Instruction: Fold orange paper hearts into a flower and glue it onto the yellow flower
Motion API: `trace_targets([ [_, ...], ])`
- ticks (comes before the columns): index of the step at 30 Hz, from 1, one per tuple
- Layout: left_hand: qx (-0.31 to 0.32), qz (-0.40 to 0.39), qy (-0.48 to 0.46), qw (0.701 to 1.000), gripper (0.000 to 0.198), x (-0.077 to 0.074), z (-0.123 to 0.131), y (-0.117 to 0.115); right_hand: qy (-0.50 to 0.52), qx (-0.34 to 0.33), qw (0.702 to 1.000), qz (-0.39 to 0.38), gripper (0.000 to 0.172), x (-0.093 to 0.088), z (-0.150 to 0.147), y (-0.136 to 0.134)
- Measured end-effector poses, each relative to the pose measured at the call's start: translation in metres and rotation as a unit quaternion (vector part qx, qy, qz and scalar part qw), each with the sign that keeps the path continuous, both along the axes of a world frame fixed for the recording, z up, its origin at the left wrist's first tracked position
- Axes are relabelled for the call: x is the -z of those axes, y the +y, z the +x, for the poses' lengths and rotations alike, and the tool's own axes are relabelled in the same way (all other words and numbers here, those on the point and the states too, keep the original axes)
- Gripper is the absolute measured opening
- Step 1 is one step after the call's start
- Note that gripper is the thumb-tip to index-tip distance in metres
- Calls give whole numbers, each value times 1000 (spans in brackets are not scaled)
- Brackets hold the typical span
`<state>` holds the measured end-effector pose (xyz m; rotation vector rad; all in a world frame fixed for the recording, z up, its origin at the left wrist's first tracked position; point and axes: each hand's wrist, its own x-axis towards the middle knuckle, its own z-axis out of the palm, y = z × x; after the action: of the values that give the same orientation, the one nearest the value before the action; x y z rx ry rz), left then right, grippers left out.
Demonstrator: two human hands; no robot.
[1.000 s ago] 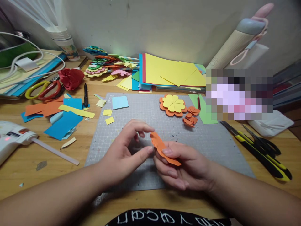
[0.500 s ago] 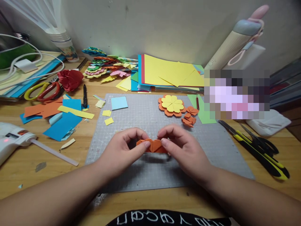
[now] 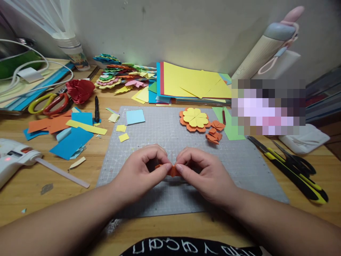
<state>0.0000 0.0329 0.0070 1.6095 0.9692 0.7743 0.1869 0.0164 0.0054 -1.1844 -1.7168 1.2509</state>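
Note:
A folded orange paper piece [image 3: 173, 171] is pinched between my two hands, just above the grey cutting mat [image 3: 138, 199]. My left hand [image 3: 145, 167] grips its left part with thumb and bent fingers. On the other side my right hand [image 3: 202, 170] pinches it the same way, the two thumb tips close together at the middle crease. Much of the piece is hidden behind the fingers. Farther back on the mat lie a yellow-and-orange paper flower [image 3: 195, 118] and two small folded orange pieces [image 3: 214, 136]. A light blue paper square [image 3: 135, 116] rests at the mat's upper left.
On the left are a hot glue gun [image 3: 16, 156], blue paper scraps [image 3: 71, 142], a black pen [image 3: 96, 108] and handled scissors [image 3: 55, 103]. A yellow-black utility knife [image 3: 295, 174] and black scissors [image 3: 298, 161] lie right. Coloured sheets [image 3: 194, 80] are stacked behind.
Both hands have drawn closer together on the orange paper. The thumbs have moved in to the middle crease, and less of the paper shows.

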Motion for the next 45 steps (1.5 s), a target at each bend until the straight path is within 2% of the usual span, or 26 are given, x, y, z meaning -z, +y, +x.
trace_targets([
  [3, 14, 9, 25, 1000, 11, 0, 0, -1, -9, -16, 1000, -4, 12, 1, -1, -1],
  [10, 101, 18, 87, 991, 9, 1, -1, -6, 4, -61, 998, -9, 14, 0, -1, -3],
  [14, 122, 25, 96, 988, 7, -2, -1, -6, 49, -74, 992, -89, 12, -1, 1, 0],
  [17, 139, 21, 89, 986, 12, -4, -2, -6, 80, -88, 981, -154, 10, 0, 1, 2],
  [21, 206, -17, 52, 977, 21, -5, -3, -6, 116, -128, 962, -213, 9, 0, 1, 2],
  [23, 215, -43, 43, 975, 22, -5, -3, -6, 125, -139, 956, -226, 10, -1, 1, 1],
  [26, 203, -84, 35, 975, 25, -6, -4, -6, 124, -134, 957, -226, 13, -1, 1, 1],
  [29, 137, -101, 22, 985, 27, -6, -4, -5, 151, -94, 953, -246, 16, 2, 1, 1],
  [33, 48, -82, 5, 995, 28, -2, -4, -2, 209, -62, 927, -306, 30, 7, -1, 2],
  [36, 18, -50, 9, 999, 27, 0, -3, -1, 264, -43, 905, -332, 29, 9, -3, 3],
  [38, -4, -39, 9, 999, 25, 0, -2, -2, 278, -53, 899, -333, 28, 9, -3, 3],
  [41, 13, -69, -12, 997, 23, 0, -1, -3, 234, -85, 916, -313, 27, 12, -4, 0],
  [45, 49, -94, -17, 994, 22, -2, 0, -3, 215, -64, 927, -299, 27, 14, -4, -3],
])
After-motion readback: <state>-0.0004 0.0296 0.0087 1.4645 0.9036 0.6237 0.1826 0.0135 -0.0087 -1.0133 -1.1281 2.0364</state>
